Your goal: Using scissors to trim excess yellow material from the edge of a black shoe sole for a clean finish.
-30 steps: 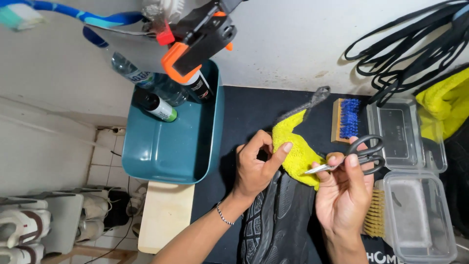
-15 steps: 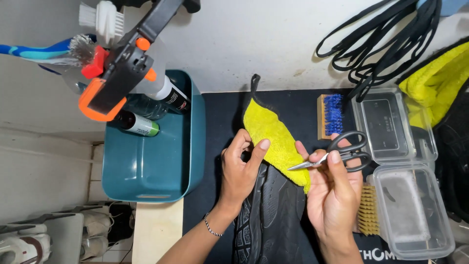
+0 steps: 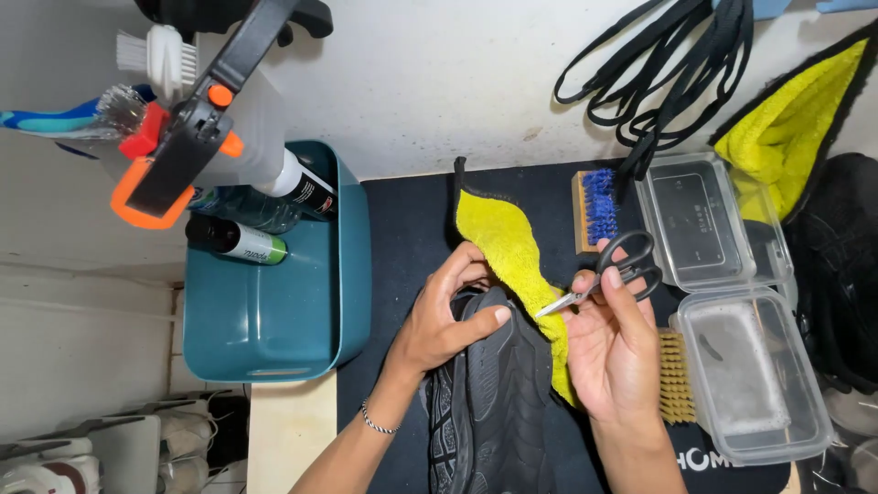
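Looks like a small shoe-cleaning and repair corner, set against a plain white wall (image 3: pixel 439 82). Shown by the kit: a black shoe (image 3: pixel 498 402) sole-up on a dark worktop (image 3: pixel 402 238) mat, a yellow cleaning cloth (image 3: pixel 512 252), a blue-bristled brush (image 3: pixel 596 209) and a tan-bristled one (image 3: pixel 675 377), loose black laces (image 3: pixel 658 73), small scissors (image 3: pixel 611 270). Also a teal tub (image 3: pixel 274 329) holding bottles, a clear lidded box (image 3: pixel 732 311), and white sneakers (image 3: pixel 55 457) waiting below at left.

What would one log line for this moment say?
left hand: grips black shoe | right hand: holds small scissors | yellow cloth: draped beside shoe | teal tub: left
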